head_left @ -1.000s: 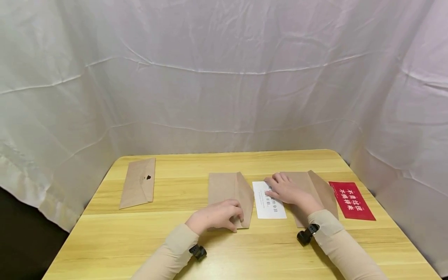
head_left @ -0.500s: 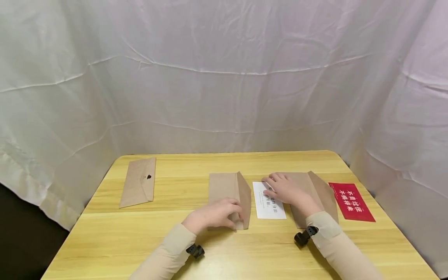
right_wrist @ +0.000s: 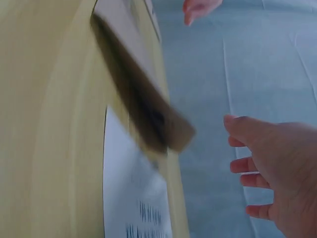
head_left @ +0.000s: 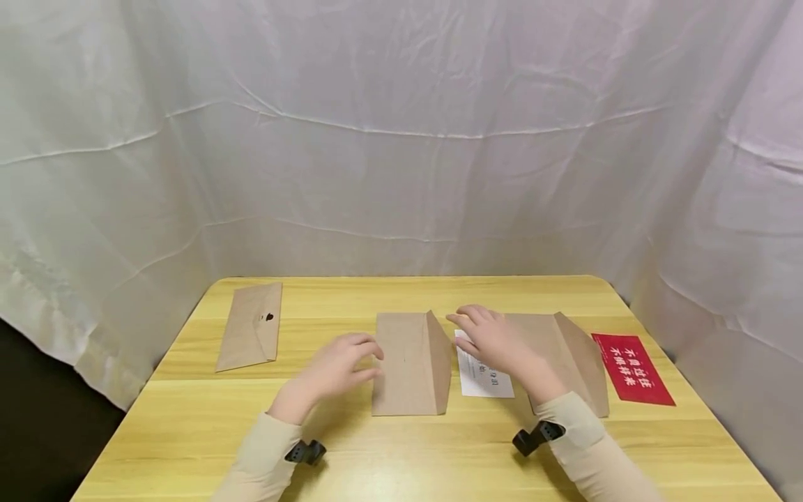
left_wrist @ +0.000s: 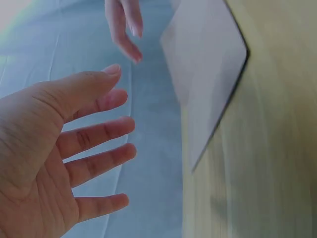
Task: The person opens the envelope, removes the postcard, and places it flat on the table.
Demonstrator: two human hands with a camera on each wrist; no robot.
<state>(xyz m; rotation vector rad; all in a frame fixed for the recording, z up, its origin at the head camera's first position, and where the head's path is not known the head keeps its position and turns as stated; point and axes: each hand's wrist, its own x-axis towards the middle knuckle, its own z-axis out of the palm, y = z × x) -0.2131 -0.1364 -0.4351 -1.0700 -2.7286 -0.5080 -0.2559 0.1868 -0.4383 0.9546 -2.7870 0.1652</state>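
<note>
My left hand holds nothing and is just left of the middle brown paper envelope, fingers spread in the left wrist view. That envelope lies flat with its flap raised on the right side. Over the upper end of a white printed card is my right hand; in the right wrist view its fingers hold nothing and are apart from the card. A second brown envelope, flap also unfolded to the right, lies partly hidden under the right wrist.
A closed brown envelope with a small dark mark lies at the table's far left. On the right lies a red card with white characters. A pale curtain surrounds the wooden table at the back and sides.
My left hand has come off the middle envelope and moved left. My right hand has lifted from the white card and shifted slightly left. The envelopes and cards stay about where they were.
</note>
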